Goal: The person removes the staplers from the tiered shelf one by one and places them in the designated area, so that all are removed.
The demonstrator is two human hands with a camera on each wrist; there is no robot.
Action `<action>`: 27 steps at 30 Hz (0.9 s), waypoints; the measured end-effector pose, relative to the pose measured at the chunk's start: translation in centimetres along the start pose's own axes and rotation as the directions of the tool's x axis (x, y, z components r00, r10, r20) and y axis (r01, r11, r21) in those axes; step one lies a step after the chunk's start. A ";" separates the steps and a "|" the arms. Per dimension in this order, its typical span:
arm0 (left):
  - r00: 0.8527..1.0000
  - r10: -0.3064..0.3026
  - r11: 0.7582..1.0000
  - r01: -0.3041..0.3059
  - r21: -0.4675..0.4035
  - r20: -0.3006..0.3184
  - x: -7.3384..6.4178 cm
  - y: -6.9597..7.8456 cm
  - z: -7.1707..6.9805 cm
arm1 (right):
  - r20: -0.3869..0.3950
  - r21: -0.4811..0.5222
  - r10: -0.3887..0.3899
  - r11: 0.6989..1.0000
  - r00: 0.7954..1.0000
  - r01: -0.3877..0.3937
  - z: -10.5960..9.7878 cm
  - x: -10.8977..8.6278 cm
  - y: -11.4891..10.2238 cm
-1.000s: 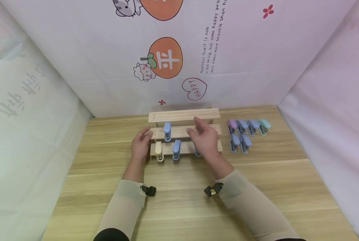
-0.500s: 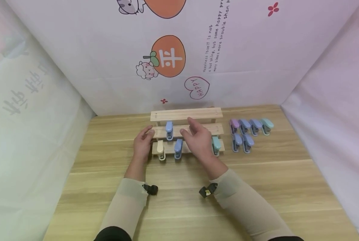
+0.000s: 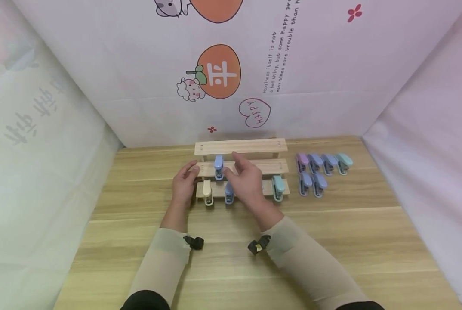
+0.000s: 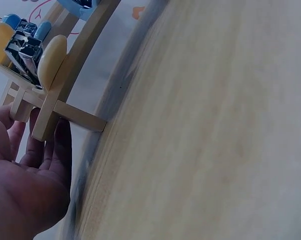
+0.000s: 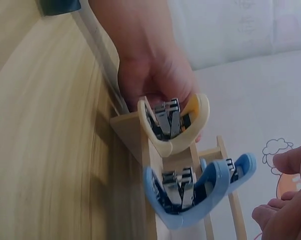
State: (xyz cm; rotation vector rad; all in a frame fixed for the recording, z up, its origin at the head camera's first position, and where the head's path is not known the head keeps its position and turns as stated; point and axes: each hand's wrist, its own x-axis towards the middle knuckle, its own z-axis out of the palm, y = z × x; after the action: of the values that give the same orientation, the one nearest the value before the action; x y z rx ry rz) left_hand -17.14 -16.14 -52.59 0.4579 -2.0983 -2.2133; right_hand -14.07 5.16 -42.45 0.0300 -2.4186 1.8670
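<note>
A three-step wooden rack stands at the back of the table. My left hand grips its left end, fingers bent around the wood in the left wrist view. My right hand hovers over the lower steps with fingers extended and holds nothing. Its thumb is close to a blue stapler on the middle step, apart from it in the right wrist view. On the lowest step are a cream stapler, another blue stapler, partly covered by my right hand, and a teal stapler at the right.
Right of the rack, several staplers lie in two rows on the wooden table: a pink one, a teal one and blue ones. A printed white cloth hangs behind, with white cloth at both sides.
My right hand has moved left along the rack, uncovering the teal stapler on the lowest step and now partly covering the blue one there. My left hand stays at the rack's end.
</note>
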 end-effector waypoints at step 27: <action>1.000 0.025 1.000 -0.026 -0.018 -0.011 -0.1 -0.1 0.2 | 0.059 -0.317 -0.051 0.946 0.997 0.067 3.8 1.9 0.2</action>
State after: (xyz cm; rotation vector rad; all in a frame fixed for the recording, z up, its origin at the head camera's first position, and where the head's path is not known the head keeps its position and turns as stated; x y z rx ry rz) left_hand -17.09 -15.94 -52.62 0.4384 -2.0649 -2.2093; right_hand -16.17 1.66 -43.46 0.1276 -2.6893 1.4458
